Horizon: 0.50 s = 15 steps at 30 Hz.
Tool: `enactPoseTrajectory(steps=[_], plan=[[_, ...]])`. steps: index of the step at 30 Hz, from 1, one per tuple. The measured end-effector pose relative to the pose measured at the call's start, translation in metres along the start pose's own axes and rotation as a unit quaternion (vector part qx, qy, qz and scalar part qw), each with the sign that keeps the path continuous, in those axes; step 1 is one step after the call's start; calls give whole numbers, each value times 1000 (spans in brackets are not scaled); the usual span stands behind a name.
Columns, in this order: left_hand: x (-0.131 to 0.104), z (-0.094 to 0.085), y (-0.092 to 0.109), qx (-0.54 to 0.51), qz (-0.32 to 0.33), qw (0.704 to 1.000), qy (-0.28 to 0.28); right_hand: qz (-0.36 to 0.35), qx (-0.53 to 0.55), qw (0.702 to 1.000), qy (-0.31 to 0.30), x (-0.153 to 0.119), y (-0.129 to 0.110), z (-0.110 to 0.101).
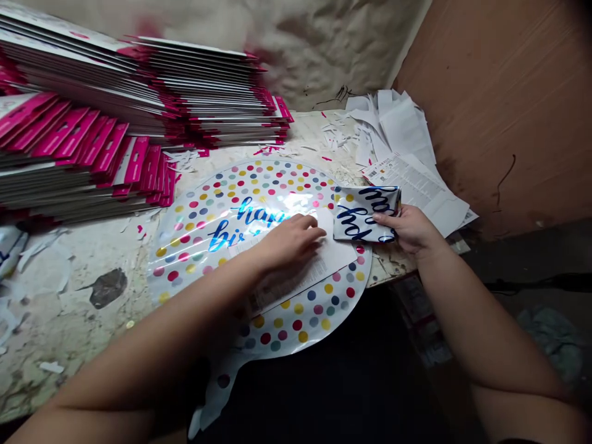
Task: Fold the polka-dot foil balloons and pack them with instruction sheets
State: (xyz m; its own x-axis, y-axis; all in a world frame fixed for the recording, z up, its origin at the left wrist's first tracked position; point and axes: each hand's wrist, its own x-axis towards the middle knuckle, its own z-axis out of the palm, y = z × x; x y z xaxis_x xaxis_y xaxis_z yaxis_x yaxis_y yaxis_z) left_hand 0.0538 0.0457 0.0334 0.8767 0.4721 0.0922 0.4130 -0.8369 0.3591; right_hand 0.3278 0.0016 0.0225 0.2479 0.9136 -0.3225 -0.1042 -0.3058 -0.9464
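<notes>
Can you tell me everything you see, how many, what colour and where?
Flat spotted balloon: one, white with coloured dots, middle
Printed sheet: one, white, on the balloon
Folded foil: one, silvery with blue lettering, right of balloon's middle
Card stacks: about three, white and pink, back left
Loose papers: several, mostly white, back right
Table: one, pale, stained, under the balloon
Paper scraps: many, white and pink, across the table
Upright surfaces: two, beige behind, brown right
Forearms: two, bare, below
Left hand: one, bare, over the printed sheet
Right hand: one, bare, holding the foil

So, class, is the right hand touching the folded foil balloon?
Touching. The head view shows the right hand gripping the folded foil balloon at one edge, thumb lying over its printed face.
</notes>
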Motion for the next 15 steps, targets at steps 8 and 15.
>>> enactPoseTrajectory(steps=[8,15], plan=[[13,18,1,87,84,991,51,-23,-28,999,1,-19,13,13],[10,9,4,77,122,986,82,81,-75,980,-167,-31,-2,11]])
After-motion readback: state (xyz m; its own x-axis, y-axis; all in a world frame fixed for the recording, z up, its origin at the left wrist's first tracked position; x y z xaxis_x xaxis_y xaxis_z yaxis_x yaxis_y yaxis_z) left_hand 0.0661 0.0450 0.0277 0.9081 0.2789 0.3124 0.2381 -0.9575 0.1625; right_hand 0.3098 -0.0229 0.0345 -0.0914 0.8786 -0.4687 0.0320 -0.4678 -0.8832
